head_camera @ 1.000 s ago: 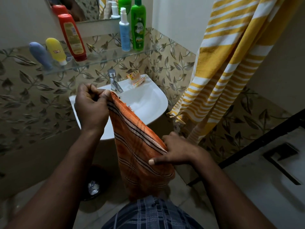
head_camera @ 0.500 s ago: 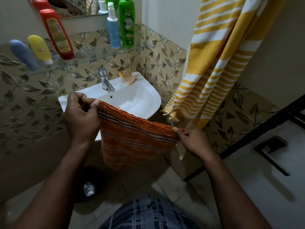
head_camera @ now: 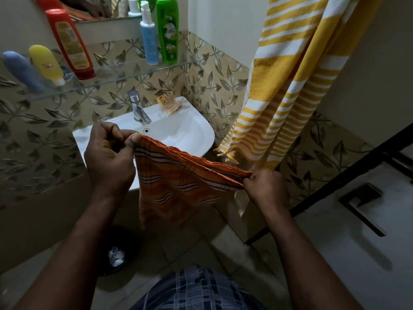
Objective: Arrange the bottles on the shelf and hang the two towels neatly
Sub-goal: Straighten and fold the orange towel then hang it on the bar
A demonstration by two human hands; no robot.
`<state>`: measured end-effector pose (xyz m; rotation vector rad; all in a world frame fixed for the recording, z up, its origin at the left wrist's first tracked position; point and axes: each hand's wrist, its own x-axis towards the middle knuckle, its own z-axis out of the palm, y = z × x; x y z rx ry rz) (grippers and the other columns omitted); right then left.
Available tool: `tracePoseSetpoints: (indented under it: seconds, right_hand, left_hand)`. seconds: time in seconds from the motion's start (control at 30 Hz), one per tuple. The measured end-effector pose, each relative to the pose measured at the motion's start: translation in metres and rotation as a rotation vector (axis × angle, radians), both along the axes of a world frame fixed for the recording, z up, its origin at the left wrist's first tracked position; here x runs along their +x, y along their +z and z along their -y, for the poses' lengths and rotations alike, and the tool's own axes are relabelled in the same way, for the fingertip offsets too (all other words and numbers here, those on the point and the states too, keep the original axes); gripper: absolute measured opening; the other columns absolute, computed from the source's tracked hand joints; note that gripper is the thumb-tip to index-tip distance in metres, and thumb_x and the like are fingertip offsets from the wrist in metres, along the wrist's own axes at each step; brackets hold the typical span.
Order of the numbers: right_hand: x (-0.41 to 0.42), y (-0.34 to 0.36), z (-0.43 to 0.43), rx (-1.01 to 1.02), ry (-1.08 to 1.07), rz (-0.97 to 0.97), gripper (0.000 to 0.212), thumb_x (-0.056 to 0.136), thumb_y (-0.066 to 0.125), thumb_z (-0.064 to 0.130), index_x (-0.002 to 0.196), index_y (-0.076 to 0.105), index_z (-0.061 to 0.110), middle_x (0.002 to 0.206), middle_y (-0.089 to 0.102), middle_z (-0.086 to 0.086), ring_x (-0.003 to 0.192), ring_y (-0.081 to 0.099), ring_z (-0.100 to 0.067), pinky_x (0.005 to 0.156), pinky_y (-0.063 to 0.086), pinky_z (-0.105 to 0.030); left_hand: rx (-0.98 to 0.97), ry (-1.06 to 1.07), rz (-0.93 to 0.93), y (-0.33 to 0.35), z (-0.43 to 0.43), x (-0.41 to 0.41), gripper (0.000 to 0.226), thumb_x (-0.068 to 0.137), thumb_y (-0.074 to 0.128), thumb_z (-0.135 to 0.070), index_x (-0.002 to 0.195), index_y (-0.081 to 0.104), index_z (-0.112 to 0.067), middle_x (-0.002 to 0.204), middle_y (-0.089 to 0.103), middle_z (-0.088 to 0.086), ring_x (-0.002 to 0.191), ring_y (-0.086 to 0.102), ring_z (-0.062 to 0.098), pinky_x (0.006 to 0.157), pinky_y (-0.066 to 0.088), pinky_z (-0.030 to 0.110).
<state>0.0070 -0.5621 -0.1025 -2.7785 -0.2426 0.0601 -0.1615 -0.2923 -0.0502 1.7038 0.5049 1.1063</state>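
- Where it hangs against the pale wall on the right, a yellow towel [head_camera: 297, 86] with white stripes drapes in long folds, its fringed lower edge ending just beside the white sink [head_camera: 190, 133].
- An orange towel [head_camera: 178, 186] with dark and white stripes is stretched between two bare hands in front of the sink, folded double along its top edge, the rest of it hanging down toward the tiled floor [head_camera: 201, 253].
- The left hand [head_camera: 109, 157] pinches one upper corner, its fingers [head_camera: 134, 139] clenched on the cloth at the sink's front rim.
- The right hand [head_camera: 266, 189] grips the opposite corner lower down, fingers closed on the folded edge, near the yellow towel's fringe.
- A glass shelf [head_camera: 125, 74] runs along the leaf-patterned tiles above the sink and carries five bottles.
- At its right end a green bottle [head_camera: 167, 32] stands upright, touching or nearly touching a smaller blue bottle [head_camera: 149, 39] with a white pump top.
- At the left a red bottle [head_camera: 71, 45] stands cap down, with a yellow bottle [head_camera: 47, 63] and a blue-grey bottle [head_camera: 22, 71] beside it in the same way; all three appear tilted in the wide view.
- A chrome tap [head_camera: 137, 107] rises at the back of the sink, and an orange soap packet [head_camera: 168, 104] lies on the rim to its right.
- A dark bin [head_camera: 116, 258] sits on the floor below the sink.
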Motion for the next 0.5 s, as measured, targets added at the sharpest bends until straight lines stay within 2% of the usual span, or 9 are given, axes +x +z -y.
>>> tracePoseSetpoints:
  seconds: [0.07, 0.17, 0.27, 0.33, 0.43, 0.5]
  right_hand:
    - [-0.004, -0.003, -0.002, -0.003, -0.02, 0.038, 0.022, 0.089, 0.073, 0.026, 0.072, 0.075, 0.011, 0.058, 0.054, 0.001, 0.051, 0.047, -0.015, 0.047, 0.029, -0.021]
    - [-0.005, -0.011, 0.0, 0.087, 0.007, 0.083, 0.005, 0.085, 0.076, 0.017, 0.087, 0.075, 0.013, 0.074, 0.066, -0.007, 0.063, 0.054, -0.022, 0.057, 0.039, -0.025]
    - [-0.004, -0.019, 0.002, 0.158, 0.071, 0.016, 0.02, 0.079, 0.072, 0.006, 0.088, 0.06, 0.019, 0.077, 0.063, -0.003, 0.07, 0.061, -0.027, 0.056, 0.04, -0.029]
    - [-0.006, -0.019, 0.0, 0.104, 0.133, -0.043, 0.028, 0.078, 0.068, 0.002, 0.088, 0.052, 0.023, 0.08, 0.06, 0.002, 0.073, 0.059, -0.024, 0.056, 0.043, -0.032]
    - [-0.004, -0.016, -0.001, 0.1, 0.219, -0.116, 0.026, 0.077, 0.066, -0.001, 0.081, 0.058, 0.024, 0.08, 0.06, 0.007, 0.077, 0.059, -0.019, 0.065, 0.053, -0.036]
    - [0.003, -0.014, 0.001, 0.209, 0.201, -0.178, 0.024, 0.077, 0.065, -0.003, 0.076, 0.065, 0.021, 0.076, 0.063, 0.007, 0.074, 0.06, -0.016, 0.064, 0.048, -0.029]
  left_hand:
    - [-0.006, -0.024, 0.015, 0.003, 0.001, 0.002, 0.029, 0.094, 0.072, -0.019, 0.089, 0.045, -0.031, 0.092, 0.073, -0.003, 0.09, 0.072, 0.019, 0.084, 0.059, 0.038]
    - [0.013, -0.035, 0.026, 0.007, 0.001, 0.002, 0.032, 0.095, 0.072, -0.015, 0.089, 0.045, -0.032, 0.089, 0.072, -0.008, 0.088, 0.071, 0.015, 0.083, 0.059, 0.035]
    - [0.049, -0.057, 0.039, 0.008, -0.002, -0.001, 0.04, 0.096, 0.07, -0.001, 0.089, 0.044, -0.03, 0.088, 0.071, -0.008, 0.085, 0.07, 0.008, 0.078, 0.057, 0.023]
    - [0.072, -0.065, 0.025, 0.007, 0.0, -0.002, 0.039, 0.096, 0.07, 0.0, 0.089, 0.044, -0.029, 0.089, 0.07, -0.002, 0.086, 0.071, 0.01, 0.079, 0.057, 0.024]
    - [0.083, -0.028, -0.004, 0.001, -0.004, -0.003, 0.035, 0.096, 0.068, -0.006, 0.09, 0.045, -0.032, 0.09, 0.07, 0.0, 0.087, 0.07, 0.015, 0.08, 0.057, 0.028]
    - [0.112, 0.024, -0.065, -0.004, -0.013, -0.009, 0.032, 0.096, 0.067, -0.012, 0.09, 0.046, -0.036, 0.091, 0.071, 0.001, 0.088, 0.071, 0.017, 0.08, 0.057, 0.032]
